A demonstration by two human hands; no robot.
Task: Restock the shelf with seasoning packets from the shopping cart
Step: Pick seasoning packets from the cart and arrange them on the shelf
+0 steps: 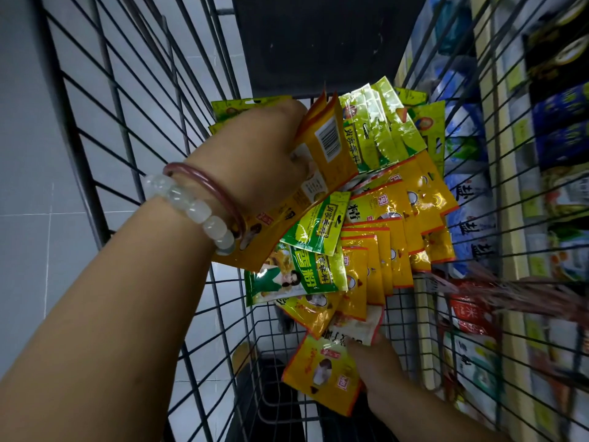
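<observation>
Far left: grey tiled floor (28, 193), seen through the black wire side of the shopping cart (105, 100).

Left hand (264, 154) raised inside the cart, fingers curled and clamped on a stack of yellow seasoning packets (322, 154), barcode side up, tilted. Two bracelets on that wrist: white bead bracelet (194, 212) and reddish bangle (207, 183), side by side.

Centre: loose pile of seasoning packets (376, 237) on the cart's wire bottom. Green packets (379, 129) fanned at the top, just beside the held stack and partly behind it. More green packets (306, 266) lower down, overlapping the yellow ones. Yellow packets fanned in overlapping rows through the middle and right of the pile.

Lower centre-right: right hand (382, 371) low in the cart, pinching a yellow packet (322, 374), thumb on top near its upper edge. White-faced packet (357, 327) touching the thumb tip; whether gripped too, cannot tell.

Hands well apart, left high, right low, pile between.

Right: shelf (506, 237) just beyond the cart's wire side, stocked with blue-white bags (468, 224) and other packaged goods, heavily blurred. Red packaging (468, 311) lower on that side, also blurred.
</observation>
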